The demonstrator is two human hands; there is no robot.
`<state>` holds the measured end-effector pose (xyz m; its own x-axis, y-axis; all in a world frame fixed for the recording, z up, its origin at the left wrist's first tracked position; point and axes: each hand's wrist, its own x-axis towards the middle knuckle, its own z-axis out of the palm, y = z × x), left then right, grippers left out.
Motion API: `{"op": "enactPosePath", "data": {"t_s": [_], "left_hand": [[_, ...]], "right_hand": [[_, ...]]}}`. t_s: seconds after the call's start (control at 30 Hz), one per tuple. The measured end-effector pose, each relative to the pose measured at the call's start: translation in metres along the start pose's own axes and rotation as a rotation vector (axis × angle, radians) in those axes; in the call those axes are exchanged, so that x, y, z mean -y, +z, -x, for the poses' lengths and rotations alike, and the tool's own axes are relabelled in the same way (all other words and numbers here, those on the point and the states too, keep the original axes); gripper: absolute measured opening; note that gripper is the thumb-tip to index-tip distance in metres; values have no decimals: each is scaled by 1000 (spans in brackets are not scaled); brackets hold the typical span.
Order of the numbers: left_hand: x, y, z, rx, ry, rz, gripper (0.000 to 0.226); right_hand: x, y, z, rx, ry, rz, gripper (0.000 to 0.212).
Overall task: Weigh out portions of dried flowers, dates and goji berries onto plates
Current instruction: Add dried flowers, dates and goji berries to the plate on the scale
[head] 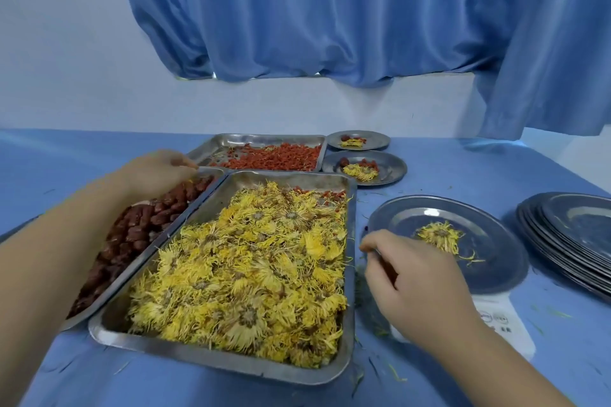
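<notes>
Crowding the flower tray (110, 319): date tray (214, 171), plate stack (568, 235) (right).

Left hand (155, 172): extended far forward, palm down, fingers curled inward.
Right hand (413, 277): nearer, knuckles up, thumb and forefinger pinched.

Our left hand (158, 172) reached over the far end of the dates (139, 228), fingertips at the rim of their tray (213, 171); the goji berries (274, 157) lay just beyond. Our right hand (416, 281), fingers curled, sat at the near-left edge of the plate (496, 271) on the scale (502, 317). The dried flowers (251, 264) lay to its left, and one flower (439, 236) just beyond it.
</notes>
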<state>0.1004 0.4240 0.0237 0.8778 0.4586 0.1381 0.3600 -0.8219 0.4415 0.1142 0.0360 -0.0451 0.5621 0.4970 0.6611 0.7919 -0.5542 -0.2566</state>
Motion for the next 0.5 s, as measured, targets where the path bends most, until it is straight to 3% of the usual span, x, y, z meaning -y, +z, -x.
{"op": "enactPosePath", "data": {"t_s": [0.23, 0.37, 0.5], "left_hand": [[46, 22, -21, 107, 37, -293, 29], [53, 37, -34, 137, 2, -386, 53], [52, 42, -42, 160, -39, -412, 52]], "right_hand": [[3, 5, 6, -38, 15, -29, 10], [4, 4, 8, -56, 6, -34, 10], [0, 3, 9, -86, 12, -53, 21]]}}
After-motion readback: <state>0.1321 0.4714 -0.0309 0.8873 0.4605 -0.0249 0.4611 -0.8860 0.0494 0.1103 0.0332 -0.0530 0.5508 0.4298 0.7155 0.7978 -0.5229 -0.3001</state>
